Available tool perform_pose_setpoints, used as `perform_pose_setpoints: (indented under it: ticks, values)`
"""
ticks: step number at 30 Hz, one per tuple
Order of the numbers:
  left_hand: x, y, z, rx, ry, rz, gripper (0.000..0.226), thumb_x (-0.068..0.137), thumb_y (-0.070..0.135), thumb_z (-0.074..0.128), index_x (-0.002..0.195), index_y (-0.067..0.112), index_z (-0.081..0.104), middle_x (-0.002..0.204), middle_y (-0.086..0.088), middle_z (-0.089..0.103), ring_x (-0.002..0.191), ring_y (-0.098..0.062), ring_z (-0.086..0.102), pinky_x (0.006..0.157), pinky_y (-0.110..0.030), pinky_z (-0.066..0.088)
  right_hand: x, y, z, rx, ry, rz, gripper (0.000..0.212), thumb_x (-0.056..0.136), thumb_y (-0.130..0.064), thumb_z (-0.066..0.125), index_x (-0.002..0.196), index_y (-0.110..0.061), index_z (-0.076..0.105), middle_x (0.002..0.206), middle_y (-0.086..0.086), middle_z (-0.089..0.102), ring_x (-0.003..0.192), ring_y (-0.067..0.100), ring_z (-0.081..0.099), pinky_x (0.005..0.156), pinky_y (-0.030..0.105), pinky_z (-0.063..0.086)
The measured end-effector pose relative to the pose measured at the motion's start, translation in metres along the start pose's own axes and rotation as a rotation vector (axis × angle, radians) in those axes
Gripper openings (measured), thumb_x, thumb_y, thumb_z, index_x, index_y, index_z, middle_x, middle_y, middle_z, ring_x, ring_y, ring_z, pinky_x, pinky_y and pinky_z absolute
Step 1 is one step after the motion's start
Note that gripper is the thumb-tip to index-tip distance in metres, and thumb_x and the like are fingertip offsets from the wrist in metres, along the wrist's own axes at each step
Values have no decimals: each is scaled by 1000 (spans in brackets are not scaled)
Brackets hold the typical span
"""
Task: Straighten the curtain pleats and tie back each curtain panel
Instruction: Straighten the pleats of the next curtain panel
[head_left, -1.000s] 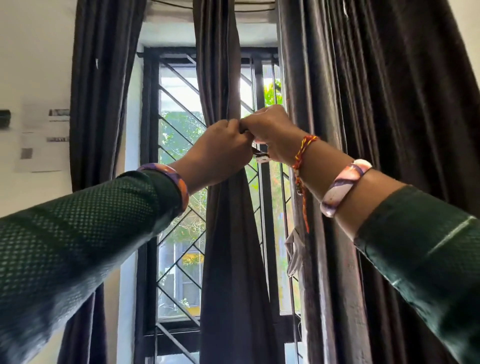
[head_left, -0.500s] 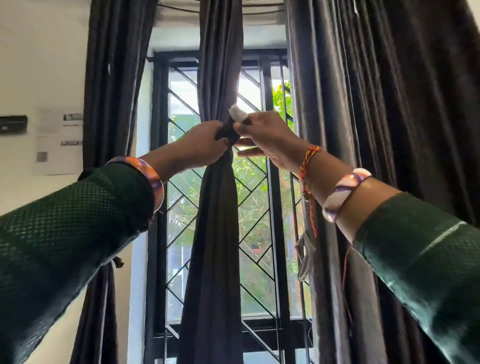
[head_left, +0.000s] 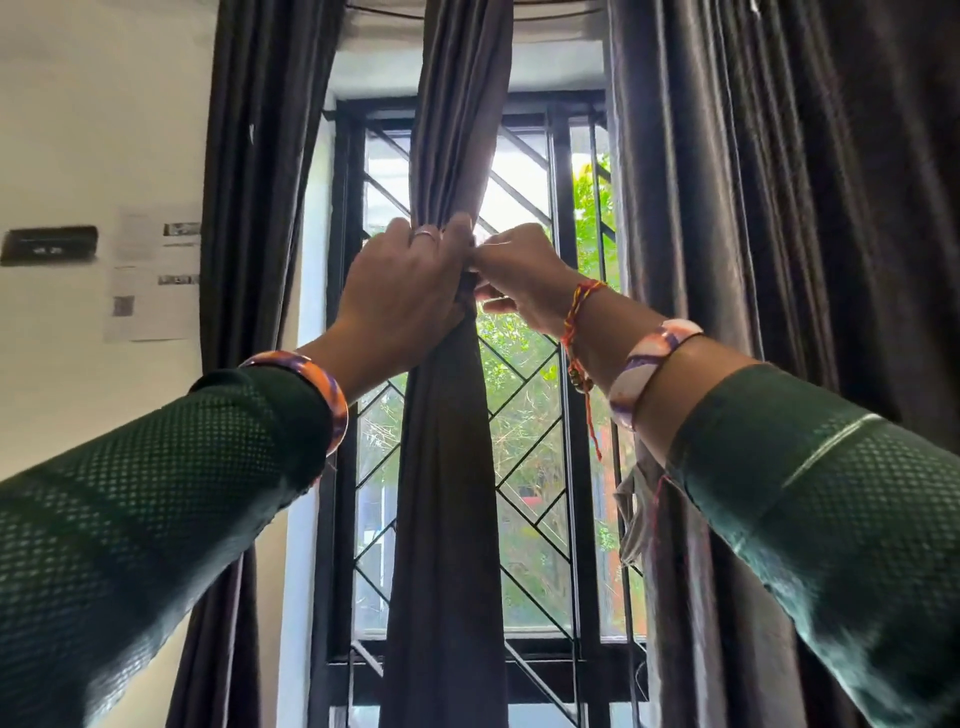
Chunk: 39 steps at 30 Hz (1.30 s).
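Gripping the bunched middle curtain (head_left: 447, 467), left hand (head_left: 400, 296) squeezes while right hand (head_left: 524, 275) pinches the tie; loosen either and the pleats probably spill.

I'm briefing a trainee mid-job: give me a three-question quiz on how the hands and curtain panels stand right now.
1. True or false: the left hand grips the middle curtain panel.
2. Where is the right hand? A) on the right curtain panel B) at the middle panel's gathered waist C) on the window grille
3. Fill in: the left curtain panel hangs beside a wall with ___ sheets.

Key: 1 true; 2 B; 3 paper.
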<state>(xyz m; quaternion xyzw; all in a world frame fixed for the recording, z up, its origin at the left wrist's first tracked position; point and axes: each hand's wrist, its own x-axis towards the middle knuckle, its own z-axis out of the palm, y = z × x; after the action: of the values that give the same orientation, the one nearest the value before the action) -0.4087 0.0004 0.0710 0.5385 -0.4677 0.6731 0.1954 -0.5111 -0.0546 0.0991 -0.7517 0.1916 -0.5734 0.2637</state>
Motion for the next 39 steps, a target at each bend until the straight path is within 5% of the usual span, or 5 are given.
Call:
perform_pose_setpoints:
  ticks: [8, 14, 22, 27, 39]
  values:
    - [5, 1, -3, 36, -45, 174, 21, 90, 21, 52, 98, 3, 60, 93, -16, 66, 90, -32, 56, 76, -40, 42, -11, 6, -8, 267, -217, 385, 20, 89, -7, 54, 71, -11, 48, 82, 4, 46, 91, 19, 49, 86, 36, 48]
    - [16, 15, -9, 3, -81, 122, 25, 91, 18, 48, 102, 6, 67, 92, -14, 68, 90, -33, 60, 72, -37, 41, -21, 28, -15, 609, -182, 401, 21, 91, -16, 54, 70, -12, 54, 75, 4, 49, 69, 14, 47, 64, 26, 46]
    - [24, 22, -16, -233, -243, -229, 20, 82, 18, 59, 98, 6, 63, 92, -14, 62, 92, -36, 59, 71, -35, 40, -37, 43, -8, 607, -60, 227, 23, 89, -12, 60, 110, -3, 60, 99, 17, 66, 80, 22, 63, 65, 27, 54]
    - [32, 16, -24, -516, -477, -387, 23, 75, 16, 65, 59, 12, 49, 63, -3, 48, 63, -20, 50, 60, -26, 38, -52, 56, -9, 365, -183, 126, 14, 79, 1, 68, 91, 6, 63, 99, 17, 66, 85, 21, 63, 73, 27, 55]
    - [20, 17, -16, -1097, -679, -619, 53, 94, 49, 39, 64, 6, 48, 61, -5, 39, 54, -13, 30, 50, -23, 26, -44, 56, -10, 82, -63, -100, 31, 78, -17, 73, 86, 10, 61, 97, 31, 65, 83, 34, 64, 69, 37, 51]
